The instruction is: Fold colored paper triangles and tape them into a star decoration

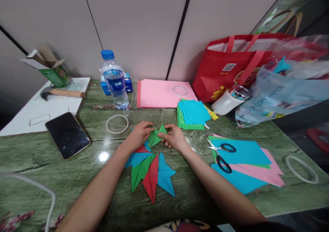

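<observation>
Between my two hands is a green folded paper piece (155, 137), held just above the table. My left hand (140, 134) pinches its left side, and my right hand (176, 136) grips its right corner between thumb and fingers. Below it lies an arc of joined folded paper pieces: a green one (141, 170), a red one (152, 178) and a blue one (166, 175) show fully. More blue and red pieces are partly hidden under my left hand and wrist.
Right of my arms, scissors (221, 149) lie on coloured sheets (244, 151). Behind are blue squares (196, 111), pink paper (159, 94), a red bag (218, 70) and a water bottle (115, 82). Leftward sit a tape roll (107, 125), a phone (67, 136) and a hammer (64, 92).
</observation>
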`<state>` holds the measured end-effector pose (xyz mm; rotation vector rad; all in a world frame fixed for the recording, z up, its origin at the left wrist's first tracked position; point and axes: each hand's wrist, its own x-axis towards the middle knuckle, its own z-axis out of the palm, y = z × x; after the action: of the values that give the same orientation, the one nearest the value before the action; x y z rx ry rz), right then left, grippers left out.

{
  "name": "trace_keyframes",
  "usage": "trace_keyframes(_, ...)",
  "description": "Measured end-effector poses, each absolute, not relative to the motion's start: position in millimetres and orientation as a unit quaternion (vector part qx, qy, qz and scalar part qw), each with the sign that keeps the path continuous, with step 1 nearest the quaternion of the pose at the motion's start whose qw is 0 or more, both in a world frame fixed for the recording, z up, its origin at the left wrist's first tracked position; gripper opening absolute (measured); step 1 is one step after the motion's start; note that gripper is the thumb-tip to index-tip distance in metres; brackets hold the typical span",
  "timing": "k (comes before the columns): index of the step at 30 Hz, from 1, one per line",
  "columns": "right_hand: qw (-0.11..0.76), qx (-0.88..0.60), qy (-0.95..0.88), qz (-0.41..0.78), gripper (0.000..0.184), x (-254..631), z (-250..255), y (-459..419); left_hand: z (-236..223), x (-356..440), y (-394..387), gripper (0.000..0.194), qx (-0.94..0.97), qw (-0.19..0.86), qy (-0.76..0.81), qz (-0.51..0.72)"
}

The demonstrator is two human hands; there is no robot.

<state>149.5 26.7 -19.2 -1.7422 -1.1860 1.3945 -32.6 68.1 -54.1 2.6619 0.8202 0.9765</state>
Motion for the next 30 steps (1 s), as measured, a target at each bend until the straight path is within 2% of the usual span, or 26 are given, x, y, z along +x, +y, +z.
trace_keyframes(30,0.349,-0.659,-0.431,0.509,0.031,146.7,-24.0,22.4,-57.8,-33.0,67.9,0.021,0.9,0.086,0.292,0.313)
